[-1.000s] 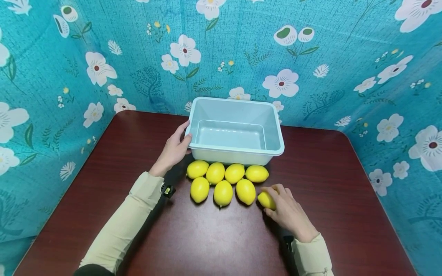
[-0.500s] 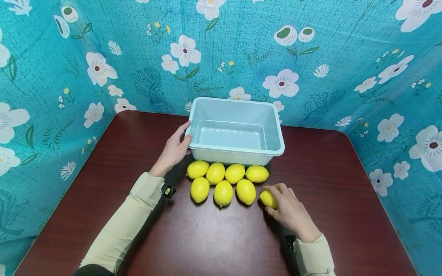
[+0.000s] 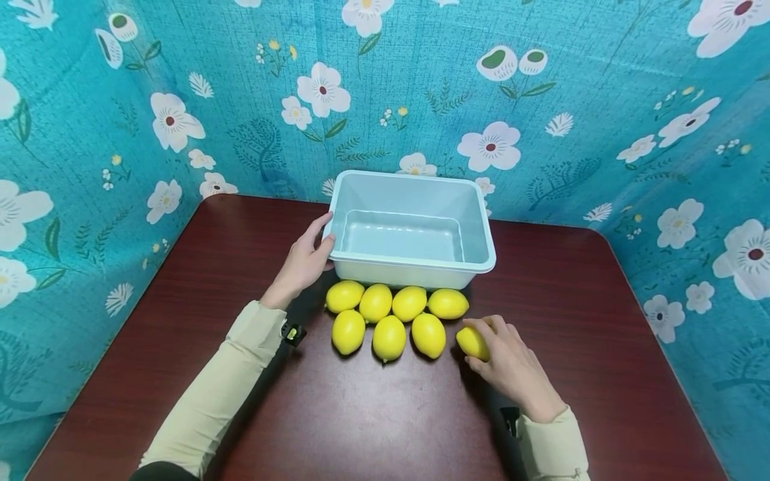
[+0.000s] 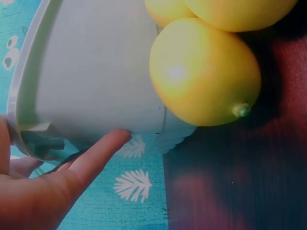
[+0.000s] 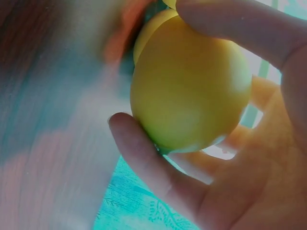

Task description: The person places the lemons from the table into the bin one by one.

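Note:
My right hand (image 3: pixel 511 361) holds a yellow lemon (image 3: pixel 471 343) between thumb and fingers, to the right of the other lemons. Close up in the right wrist view, the lemon (image 5: pixel 192 91) has fingers on both its sides. At the left end of a light blue plastic basin (image 3: pixel 409 272), my left hand (image 3: pixel 303 262) grips the rim near the corner. The left wrist view has fingers around that rim, one finger (image 4: pixel 103 151) lying along the wall. Several more lemons (image 3: pixel 389 337) lie in two rows before the basin; no lemon shows inside it.
The dark red-brown wooden table (image 3: pixel 373 421) carries everything. A blue floral cloth (image 3: pixel 421 100) hangs behind it and along both sides. The back row of lemons (image 3: pixel 375 303) lies close against the basin's front wall.
My right hand has shifted slightly right and away from me with the lemon, widening the gap to the neighbouring lemon. The left hand and basin stay put.

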